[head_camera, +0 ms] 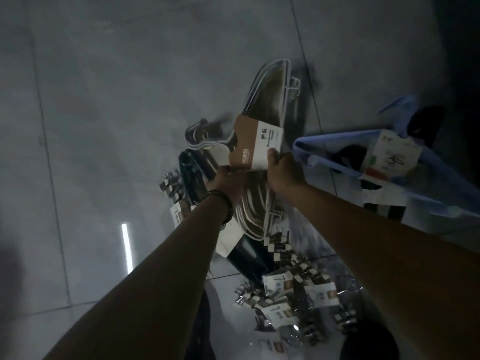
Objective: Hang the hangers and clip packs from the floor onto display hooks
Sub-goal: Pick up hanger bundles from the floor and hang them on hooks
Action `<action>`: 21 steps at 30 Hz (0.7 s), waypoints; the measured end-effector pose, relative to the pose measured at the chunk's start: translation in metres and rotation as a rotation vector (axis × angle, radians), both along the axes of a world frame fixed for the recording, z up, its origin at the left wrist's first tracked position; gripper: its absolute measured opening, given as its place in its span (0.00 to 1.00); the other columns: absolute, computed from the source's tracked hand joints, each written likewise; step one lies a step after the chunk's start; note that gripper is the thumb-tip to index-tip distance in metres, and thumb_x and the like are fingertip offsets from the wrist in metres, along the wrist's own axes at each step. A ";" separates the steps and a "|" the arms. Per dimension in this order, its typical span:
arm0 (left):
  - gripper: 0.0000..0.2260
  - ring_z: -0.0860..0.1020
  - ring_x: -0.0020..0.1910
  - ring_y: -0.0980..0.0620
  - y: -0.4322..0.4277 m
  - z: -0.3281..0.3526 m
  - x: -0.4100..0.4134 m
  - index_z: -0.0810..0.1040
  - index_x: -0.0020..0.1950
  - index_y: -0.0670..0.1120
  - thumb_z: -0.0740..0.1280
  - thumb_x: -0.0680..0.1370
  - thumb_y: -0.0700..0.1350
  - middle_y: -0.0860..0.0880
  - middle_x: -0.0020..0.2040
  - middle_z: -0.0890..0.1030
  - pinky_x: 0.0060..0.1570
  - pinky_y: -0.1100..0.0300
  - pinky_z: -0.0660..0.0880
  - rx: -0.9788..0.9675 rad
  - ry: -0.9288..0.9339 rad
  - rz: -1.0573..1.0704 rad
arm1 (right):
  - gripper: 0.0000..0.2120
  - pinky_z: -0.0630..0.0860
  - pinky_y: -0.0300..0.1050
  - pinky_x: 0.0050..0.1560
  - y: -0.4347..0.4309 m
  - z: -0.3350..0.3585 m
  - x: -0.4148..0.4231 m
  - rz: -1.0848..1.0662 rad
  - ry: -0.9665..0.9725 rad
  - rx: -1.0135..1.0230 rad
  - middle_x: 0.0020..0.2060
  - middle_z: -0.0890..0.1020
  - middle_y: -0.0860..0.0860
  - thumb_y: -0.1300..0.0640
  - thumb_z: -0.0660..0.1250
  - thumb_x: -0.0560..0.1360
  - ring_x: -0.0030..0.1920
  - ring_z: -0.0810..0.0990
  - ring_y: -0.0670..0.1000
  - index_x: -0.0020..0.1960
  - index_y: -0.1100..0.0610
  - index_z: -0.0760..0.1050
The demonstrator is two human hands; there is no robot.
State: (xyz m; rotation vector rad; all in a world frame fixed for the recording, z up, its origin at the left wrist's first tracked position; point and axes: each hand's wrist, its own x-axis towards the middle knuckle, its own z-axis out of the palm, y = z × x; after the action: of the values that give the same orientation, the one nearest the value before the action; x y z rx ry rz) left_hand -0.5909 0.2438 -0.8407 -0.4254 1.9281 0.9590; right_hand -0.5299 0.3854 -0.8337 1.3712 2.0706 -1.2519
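1. The white hanger pack (258, 142) is at the centre of the frame, low over the floor (124, 100). You cannot tell whether it has cleared the tiles.
2. Your right hand (284, 172) grips the edge of its card sleeve, thumb on top. Your left hand (228, 180) lies on the wires just below the card. Its fingers are hidden, so you cannot tell whether it is gripping.
3. The step looks like the pick-up. Next, lift the pack level and free its hook ends; no display hook is in view.
4. A blue hanger pack (335, 166) lies at the right, clip packs (298, 284) at the lower right, and dark hangers (188, 165) left of centre.
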 end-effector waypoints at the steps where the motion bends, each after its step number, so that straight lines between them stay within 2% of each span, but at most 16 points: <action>1: 0.23 0.82 0.57 0.40 0.001 0.000 0.004 0.78 0.64 0.54 0.65 0.71 0.59 0.42 0.63 0.80 0.61 0.42 0.81 0.022 0.006 0.021 | 0.30 0.75 0.45 0.41 -0.002 -0.004 0.001 -0.058 0.020 -0.009 0.63 0.80 0.61 0.36 0.50 0.86 0.51 0.80 0.53 0.71 0.61 0.71; 3: 0.25 0.82 0.57 0.44 0.005 0.000 0.008 0.76 0.66 0.49 0.71 0.71 0.57 0.46 0.60 0.82 0.61 0.47 0.80 0.092 -0.018 0.041 | 0.30 0.72 0.41 0.36 -0.004 -0.004 0.000 -0.164 0.060 -0.083 0.62 0.80 0.60 0.36 0.53 0.86 0.48 0.80 0.49 0.72 0.60 0.69; 6: 0.41 0.87 0.52 0.42 0.007 -0.021 0.008 0.78 0.67 0.45 0.84 0.57 0.57 0.43 0.58 0.87 0.56 0.43 0.84 0.172 -0.144 0.170 | 0.36 0.70 0.41 0.40 -0.009 -0.001 -0.004 -0.290 0.058 -0.218 0.66 0.78 0.55 0.35 0.61 0.82 0.51 0.77 0.51 0.79 0.58 0.60; 7: 0.41 0.87 0.52 0.40 0.005 -0.023 0.007 0.79 0.68 0.46 0.84 0.58 0.57 0.42 0.58 0.87 0.56 0.41 0.83 0.201 -0.202 0.198 | 0.38 0.70 0.43 0.44 -0.011 0.001 -0.006 -0.364 0.058 -0.257 0.65 0.77 0.54 0.36 0.65 0.81 0.53 0.76 0.52 0.80 0.57 0.56; 9: 0.23 0.86 0.52 0.39 0.010 0.011 0.004 0.81 0.67 0.44 0.76 0.74 0.52 0.39 0.58 0.87 0.59 0.39 0.81 0.293 -0.320 0.236 | 0.44 0.71 0.47 0.53 -0.007 0.004 -0.002 -0.501 0.047 -0.295 0.60 0.75 0.50 0.39 0.71 0.78 0.54 0.75 0.52 0.83 0.54 0.50; 10: 0.15 0.85 0.52 0.38 0.014 0.031 0.003 0.82 0.64 0.43 0.69 0.80 0.49 0.39 0.57 0.86 0.60 0.40 0.80 0.358 -0.359 0.234 | 0.46 0.71 0.49 0.56 -0.004 0.003 0.001 -0.541 0.042 -0.336 0.59 0.75 0.49 0.38 0.74 0.75 0.54 0.76 0.52 0.82 0.54 0.54; 11: 0.12 0.85 0.51 0.38 0.015 0.038 -0.001 0.82 0.62 0.43 0.65 0.82 0.46 0.39 0.56 0.86 0.60 0.40 0.79 0.399 -0.361 0.228 | 0.45 0.73 0.50 0.60 -0.002 0.003 0.002 -0.544 0.050 -0.411 0.58 0.79 0.49 0.35 0.76 0.71 0.55 0.79 0.52 0.79 0.54 0.63; 13: 0.12 0.84 0.52 0.36 0.015 0.044 -0.007 0.81 0.61 0.42 0.62 0.83 0.43 0.38 0.56 0.85 0.62 0.39 0.79 0.419 -0.319 0.181 | 0.44 0.77 0.57 0.64 0.001 0.009 0.002 -0.489 0.080 -0.601 0.55 0.87 0.50 0.28 0.79 0.60 0.55 0.86 0.56 0.67 0.51 0.79; 14: 0.13 0.84 0.53 0.35 0.015 0.047 -0.009 0.81 0.63 0.41 0.62 0.82 0.43 0.37 0.57 0.85 0.62 0.39 0.80 0.423 -0.323 0.172 | 0.46 0.78 0.60 0.65 0.000 0.008 0.002 -0.471 0.092 -0.635 0.54 0.88 0.51 0.24 0.79 0.54 0.55 0.87 0.58 0.64 0.49 0.81; 16: 0.15 0.84 0.48 0.38 0.015 0.061 -0.011 0.80 0.65 0.41 0.62 0.82 0.44 0.39 0.55 0.84 0.54 0.47 0.83 0.399 -0.318 0.165 | 0.54 0.79 0.60 0.64 0.004 0.011 0.002 -0.449 0.105 -0.618 0.54 0.89 0.51 0.19 0.78 0.47 0.55 0.87 0.58 0.65 0.49 0.81; 17: 0.15 0.82 0.47 0.42 0.016 0.070 -0.010 0.81 0.64 0.43 0.63 0.81 0.45 0.42 0.53 0.83 0.53 0.50 0.80 0.382 -0.311 0.163 | 0.55 0.80 0.59 0.63 0.004 0.018 0.001 -0.454 0.125 -0.601 0.54 0.89 0.51 0.19 0.78 0.46 0.54 0.88 0.58 0.65 0.50 0.82; 20: 0.14 0.78 0.51 0.46 0.012 0.103 -0.003 0.80 0.58 0.48 0.68 0.73 0.48 0.47 0.51 0.79 0.61 0.48 0.74 0.352 -0.304 0.210 | 0.45 0.80 0.59 0.66 0.002 0.062 0.004 -0.402 0.214 -0.575 0.53 0.89 0.49 0.21 0.78 0.53 0.56 0.87 0.55 0.61 0.49 0.85; 21: 0.14 0.77 0.46 0.47 0.011 0.118 -0.001 0.80 0.54 0.48 0.69 0.69 0.48 0.48 0.46 0.77 0.57 0.50 0.75 0.361 -0.297 0.239 | 0.42 0.79 0.59 0.67 0.002 0.077 0.007 -0.381 0.245 -0.566 0.53 0.89 0.48 0.22 0.77 0.55 0.57 0.87 0.54 0.60 0.48 0.85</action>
State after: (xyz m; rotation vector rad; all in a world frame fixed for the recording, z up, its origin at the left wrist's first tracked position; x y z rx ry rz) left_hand -0.5920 0.2544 -0.7227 -0.5575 1.4220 1.2922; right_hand -0.5233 0.3878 -0.7567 1.4144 1.4326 -2.0561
